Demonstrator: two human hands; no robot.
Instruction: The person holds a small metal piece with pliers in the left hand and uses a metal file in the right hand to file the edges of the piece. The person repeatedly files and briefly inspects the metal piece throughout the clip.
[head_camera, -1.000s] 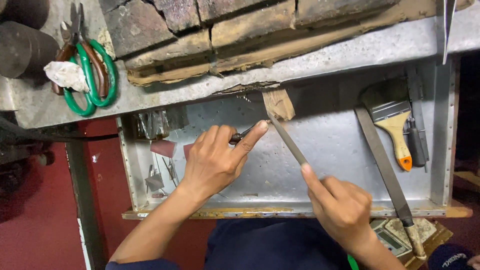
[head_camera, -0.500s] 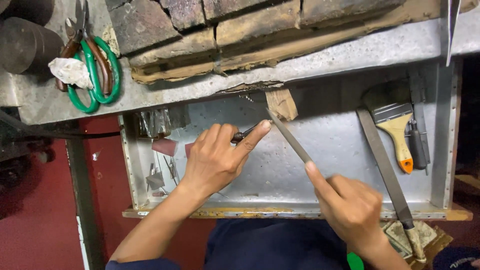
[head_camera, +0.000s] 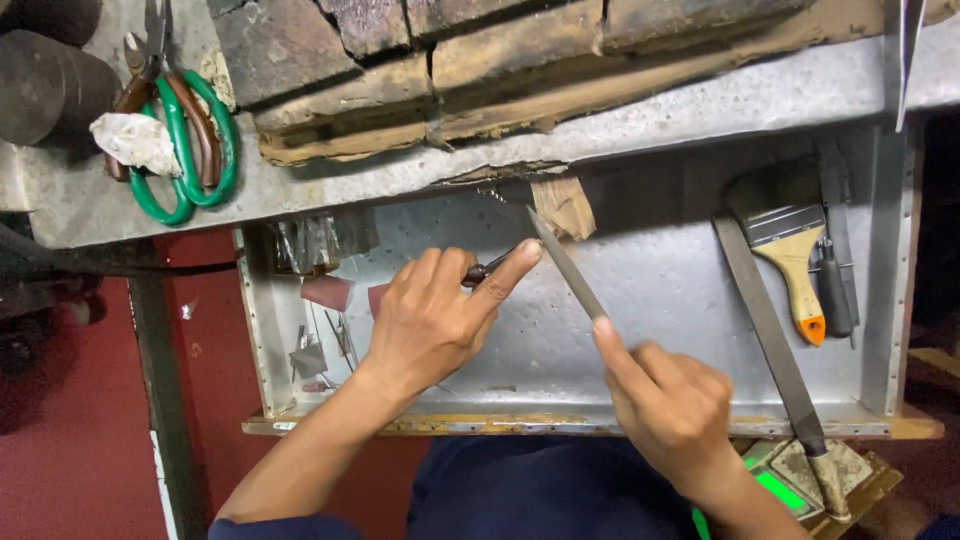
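Over an open metal drawer (head_camera: 640, 310), we see the right hand (head_camera: 675, 410) closed around the near end of a slim metal file (head_camera: 565, 265), forefinger stretched along the blade. The left hand (head_camera: 430, 320) pinches a small dark piece (head_camera: 487, 268) between thumb and extended forefinger, held against the file's far end beneath a wooden peg (head_camera: 562, 205). Inside the drawer's right side lie a paintbrush (head_camera: 790, 250) and a long flat file (head_camera: 765, 330); green-handled scissors (head_camera: 185, 140) rest on the bench above the drawer's left corner.
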